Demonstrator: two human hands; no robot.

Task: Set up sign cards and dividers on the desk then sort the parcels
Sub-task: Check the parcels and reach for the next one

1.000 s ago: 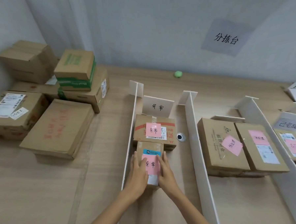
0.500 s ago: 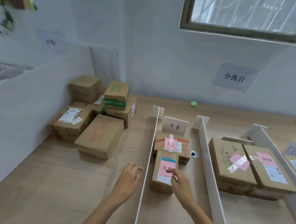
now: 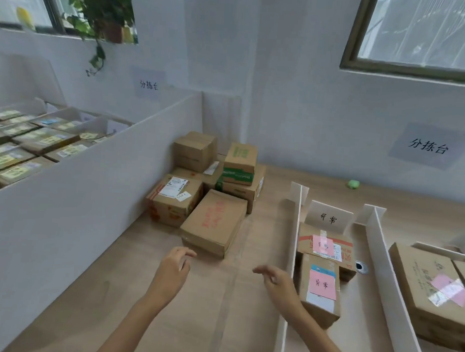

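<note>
The flat brown cardboard parcel with red handwriting on its lid (image 3: 214,222) lies on the pale wooden bench (image 3: 218,323), at the front of an unsorted pile in the bench's left rear corner. Its long axis runs away from the person and leans slightly right with distance, so a short end faces the hands.

Behind it to the left sits a brown carton with a white shipping label (image 3: 175,199). Behind it to the right are a green-printed carton (image 3: 240,162), stacked on another box, and a plain brown carton (image 3: 195,151) by the wall.

The left grip (image 3: 171,272) hovers over the bench with its fingers loosely curled and holds nothing. Its fingertips are just short of the parcel's near end, towards the left corner. The right grip (image 3: 279,284) is likewise released and empty. It sits right of the parcel's near right corner and further from it, close to the upright white foam divider (image 3: 294,233).

The parcel therefore lies ahead and between the two hands, with the left hand nearer. Judged from this, it is the likely next parcel, and a two-handed lift would put one hand on each long side.

Beyond the divider, a white sign card with handwritten characters (image 3: 329,217) heads a lane. That lane holds a small brown parcel with a pink note (image 3: 321,285) and a wider pink-noted parcel (image 3: 326,245) behind it. A tall white partition (image 3: 90,195) bounds the bench on the left.
</note>
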